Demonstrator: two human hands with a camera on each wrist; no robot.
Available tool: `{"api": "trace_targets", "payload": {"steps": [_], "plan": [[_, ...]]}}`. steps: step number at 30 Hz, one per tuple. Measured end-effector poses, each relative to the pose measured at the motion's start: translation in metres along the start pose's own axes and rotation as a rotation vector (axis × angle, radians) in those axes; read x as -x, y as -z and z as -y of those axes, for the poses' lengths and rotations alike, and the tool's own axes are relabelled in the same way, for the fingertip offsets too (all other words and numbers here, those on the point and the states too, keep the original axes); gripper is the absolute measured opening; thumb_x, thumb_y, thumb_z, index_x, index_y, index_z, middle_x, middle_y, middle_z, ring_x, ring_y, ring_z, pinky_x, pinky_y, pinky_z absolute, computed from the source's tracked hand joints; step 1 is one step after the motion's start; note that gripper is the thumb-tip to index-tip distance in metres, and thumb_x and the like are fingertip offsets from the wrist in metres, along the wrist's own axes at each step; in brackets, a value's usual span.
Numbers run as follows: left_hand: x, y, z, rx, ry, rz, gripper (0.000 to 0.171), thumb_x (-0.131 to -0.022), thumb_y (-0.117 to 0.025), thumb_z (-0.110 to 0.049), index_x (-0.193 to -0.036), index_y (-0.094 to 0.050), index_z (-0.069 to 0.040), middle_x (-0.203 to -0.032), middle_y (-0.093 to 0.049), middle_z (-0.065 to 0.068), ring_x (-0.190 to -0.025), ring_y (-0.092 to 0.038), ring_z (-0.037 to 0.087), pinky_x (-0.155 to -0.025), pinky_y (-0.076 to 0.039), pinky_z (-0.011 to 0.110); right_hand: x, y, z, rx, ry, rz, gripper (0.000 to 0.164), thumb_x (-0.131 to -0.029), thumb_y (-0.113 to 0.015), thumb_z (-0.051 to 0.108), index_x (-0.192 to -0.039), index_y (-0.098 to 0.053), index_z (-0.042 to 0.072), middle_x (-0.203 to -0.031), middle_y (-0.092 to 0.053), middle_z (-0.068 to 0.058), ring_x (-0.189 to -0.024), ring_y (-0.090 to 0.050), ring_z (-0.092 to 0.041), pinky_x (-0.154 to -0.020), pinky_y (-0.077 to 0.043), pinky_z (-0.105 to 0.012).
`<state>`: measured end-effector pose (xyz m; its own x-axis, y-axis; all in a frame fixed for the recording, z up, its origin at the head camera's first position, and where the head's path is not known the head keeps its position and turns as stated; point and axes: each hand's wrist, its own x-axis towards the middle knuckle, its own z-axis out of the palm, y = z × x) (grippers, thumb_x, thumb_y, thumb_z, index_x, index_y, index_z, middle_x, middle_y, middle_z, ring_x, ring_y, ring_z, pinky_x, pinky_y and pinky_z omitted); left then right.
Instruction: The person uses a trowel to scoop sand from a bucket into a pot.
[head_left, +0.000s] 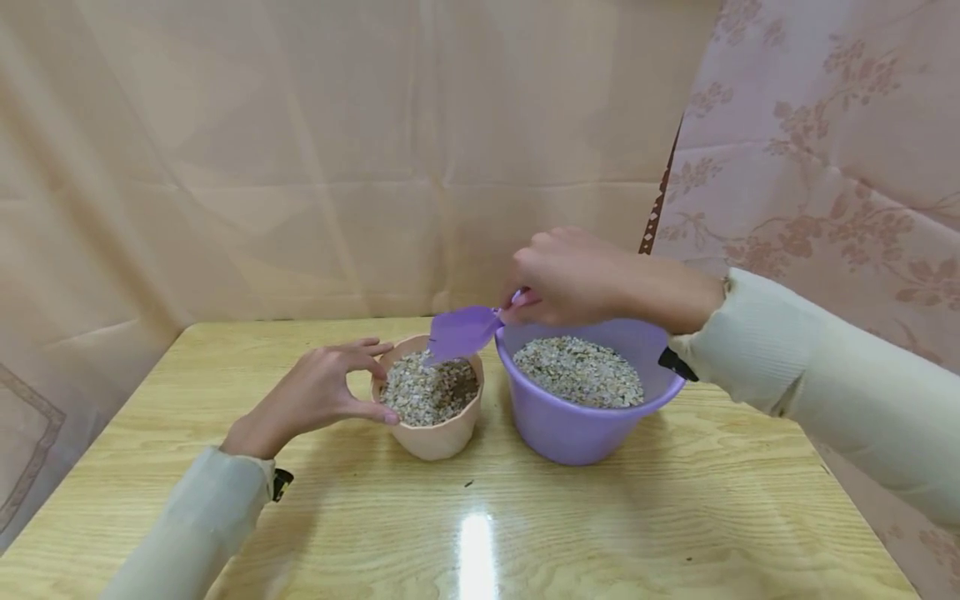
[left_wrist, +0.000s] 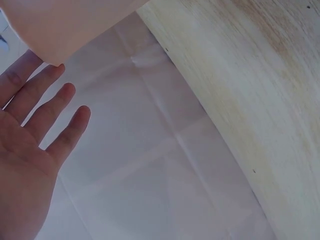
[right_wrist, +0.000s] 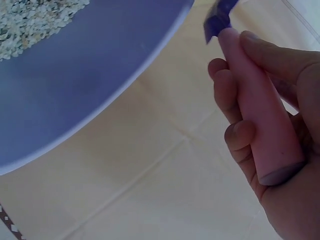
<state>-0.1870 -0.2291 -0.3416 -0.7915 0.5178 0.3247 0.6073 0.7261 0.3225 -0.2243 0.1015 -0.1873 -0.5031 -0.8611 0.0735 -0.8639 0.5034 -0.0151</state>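
Observation:
My right hand [head_left: 558, 279] grips a small hand trowel by its pink handle [right_wrist: 265, 110], fingers wrapped round it. The trowel's purple blade [head_left: 463, 332] tilts down over the peach pot [head_left: 438, 440], its tip right at the gravel inside. Pale, coarse gravel [head_left: 420, 392] fills much of that pot, with a darker patch at its right side. My left hand [head_left: 318, 387] rests against the pot's left side, thumb at the near rim and forefinger toward the far rim. In the left wrist view its fingers [left_wrist: 47, 112] are spread and nearly straight.
A larger purple tub [head_left: 562, 433] stands right of the pot, under my right forearm, holding more of the gravel [head_left: 579, 372]. Both stand on a wooden table [head_left: 360, 525] with a few dark specks. Cloth curtains [head_left: 337, 167] hang behind and at the right.

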Motion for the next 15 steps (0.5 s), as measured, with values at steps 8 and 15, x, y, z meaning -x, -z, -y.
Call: {"api": "trace_targets", "payload": {"steps": [8, 15], "plan": [[-0.005, 0.006, 0.000, -0.022, 0.017, 0.029, 0.045, -0.065, -0.082, -0.065, -0.082, -0.073, -0.024, -0.128, -0.067, 0.006, -0.126, -0.057, 0.030, -0.080, -0.047, 0.044, 0.014, -0.002, -0.014, -0.035, -0.008, -0.107, 0.010, -0.090, -0.075, 0.024, -0.098, -0.081, 0.024, -0.078, -0.071, 0.017, -0.060, -0.056, -0.002, -0.059, -0.047, -0.031], [-0.014, 0.011, 0.000, -0.006, 0.029, 0.027, 0.049, -0.065, -0.085, -0.059, -0.089, -0.076, -0.018, -0.125, -0.069, 0.008, -0.128, -0.056, 0.031, -0.093, -0.049, 0.053, 0.027, -0.002, -0.025, -0.043, -0.022, -0.165, 0.010, -0.089, -0.076, 0.023, -0.098, -0.081, 0.021, -0.082, -0.074, 0.013, -0.060, -0.058, 0.000, -0.058, -0.048, -0.030]]}}
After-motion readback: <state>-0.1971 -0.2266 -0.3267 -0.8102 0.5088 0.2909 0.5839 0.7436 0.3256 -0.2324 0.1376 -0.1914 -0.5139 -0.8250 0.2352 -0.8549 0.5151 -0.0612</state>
